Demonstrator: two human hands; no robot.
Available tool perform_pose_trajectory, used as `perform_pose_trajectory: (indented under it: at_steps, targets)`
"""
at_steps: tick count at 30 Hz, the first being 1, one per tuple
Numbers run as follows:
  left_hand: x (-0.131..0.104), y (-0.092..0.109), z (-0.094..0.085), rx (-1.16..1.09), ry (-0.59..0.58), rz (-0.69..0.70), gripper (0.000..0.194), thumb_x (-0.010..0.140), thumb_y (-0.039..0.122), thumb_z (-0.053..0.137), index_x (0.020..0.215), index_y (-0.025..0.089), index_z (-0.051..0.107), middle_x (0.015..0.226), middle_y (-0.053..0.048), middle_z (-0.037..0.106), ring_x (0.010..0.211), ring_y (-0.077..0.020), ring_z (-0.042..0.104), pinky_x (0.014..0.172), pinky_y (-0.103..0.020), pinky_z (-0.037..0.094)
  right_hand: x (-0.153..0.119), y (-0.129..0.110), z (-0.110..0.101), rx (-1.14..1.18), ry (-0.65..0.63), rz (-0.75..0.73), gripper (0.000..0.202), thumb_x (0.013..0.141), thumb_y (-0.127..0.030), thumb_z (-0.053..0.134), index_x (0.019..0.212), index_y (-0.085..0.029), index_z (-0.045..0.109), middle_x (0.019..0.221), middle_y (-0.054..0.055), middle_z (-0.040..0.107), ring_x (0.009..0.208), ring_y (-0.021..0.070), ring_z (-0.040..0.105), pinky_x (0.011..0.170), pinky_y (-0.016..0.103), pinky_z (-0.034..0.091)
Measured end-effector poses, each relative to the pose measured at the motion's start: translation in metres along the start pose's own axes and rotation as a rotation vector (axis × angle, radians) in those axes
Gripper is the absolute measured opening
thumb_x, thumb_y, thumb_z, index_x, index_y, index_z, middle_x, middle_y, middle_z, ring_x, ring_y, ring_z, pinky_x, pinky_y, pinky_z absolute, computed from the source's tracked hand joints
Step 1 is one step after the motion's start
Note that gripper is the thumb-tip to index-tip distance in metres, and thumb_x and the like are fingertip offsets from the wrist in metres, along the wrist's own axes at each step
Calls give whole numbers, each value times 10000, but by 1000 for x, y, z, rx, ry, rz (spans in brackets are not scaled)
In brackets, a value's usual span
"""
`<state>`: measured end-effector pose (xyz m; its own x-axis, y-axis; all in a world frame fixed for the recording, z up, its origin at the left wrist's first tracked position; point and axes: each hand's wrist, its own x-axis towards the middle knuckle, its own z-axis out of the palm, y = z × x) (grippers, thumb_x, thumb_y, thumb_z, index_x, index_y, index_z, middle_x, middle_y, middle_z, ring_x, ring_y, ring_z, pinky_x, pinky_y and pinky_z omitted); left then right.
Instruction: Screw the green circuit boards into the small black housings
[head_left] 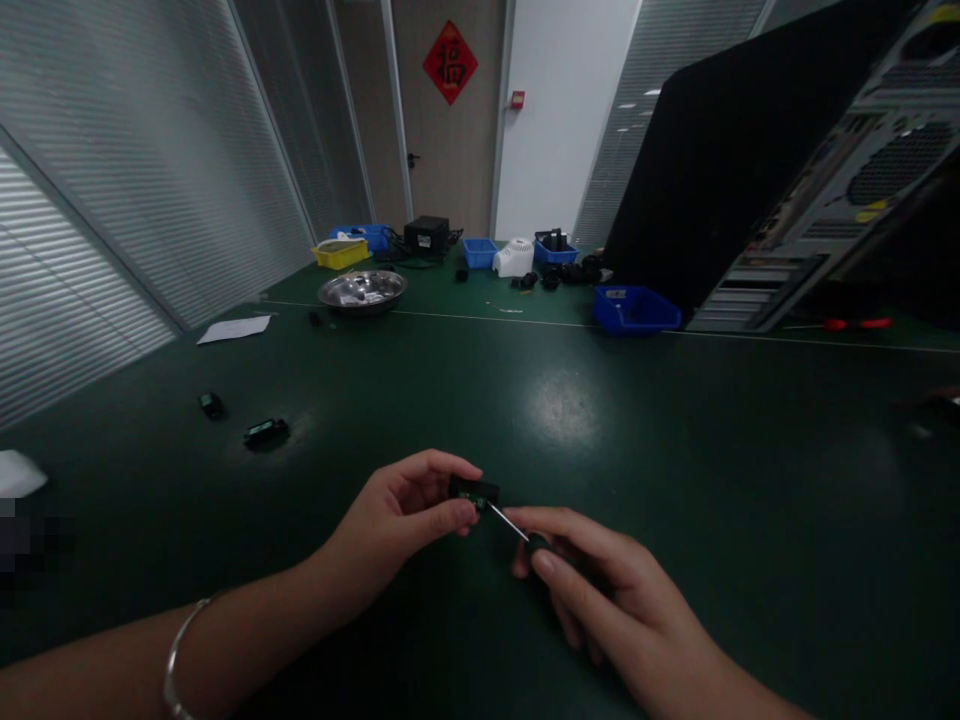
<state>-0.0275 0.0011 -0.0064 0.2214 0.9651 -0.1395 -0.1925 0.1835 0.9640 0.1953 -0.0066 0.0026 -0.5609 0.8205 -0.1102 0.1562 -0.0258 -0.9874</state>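
Note:
Between the thumb and fingers of my left hand point(416, 510) is a small black electronic part with a green circuit board point(480, 492). My right hand point(611, 585) is closed around the dark handle of a screwdriver point(514, 524). The thin metal shaft points up and left, and its tip meets the edge of the part near my left thumb. Whether the tip sits in a screw is too small to tell. Two similar black parts lie to the left, a longer one point(265, 433) and a smaller one point(211, 405).
On the green table point(465, 390), a steel bowl point(363, 292) holding small things stands at the far left, near a white paper point(234, 329). A blue bin point(636, 310) stands by a computer case point(847, 190) at right. Several bins and a white plastic housing point(514, 258) line the back.

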Motion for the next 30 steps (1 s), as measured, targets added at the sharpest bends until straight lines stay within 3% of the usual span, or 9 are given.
perform_pose_trajectory:
  at_steps: [11, 21, 30]
  targets:
    - [-3, 4, 2, 74, 9, -6, 191, 757, 184, 776, 937, 214, 720, 730, 35, 651, 681, -86, 566, 645, -204, 420, -1, 5, 1, -32, -38, -51, 339, 1007, -398, 409, 1229, -227, 599, 895, 48, 680, 528, 81, 510, 479, 207, 409]
    - [-2, 1, -5, 22, -91, -6, 149, 800, 222, 740, 945, 193, 733, 766, -4, 705, 699, -111, 623, 689, -236, 463, -1, 3, -1, -24, -78, -43, 328, 1008, -395, 415, 1201, -231, 623, 857, 35, 666, 551, 89, 497, 492, 207, 394]
    - [-12, 12, 4, 181, 15, 56, 160, 754, 199, 772, 911, 201, 742, 788, 2, 680, 702, -110, 585, 643, -218, 448, -2, -4, -1, -57, -97, 5, 363, 1006, -433, 409, 1131, -174, 631, 792, 23, 619, 544, 88, 458, 489, 215, 359]
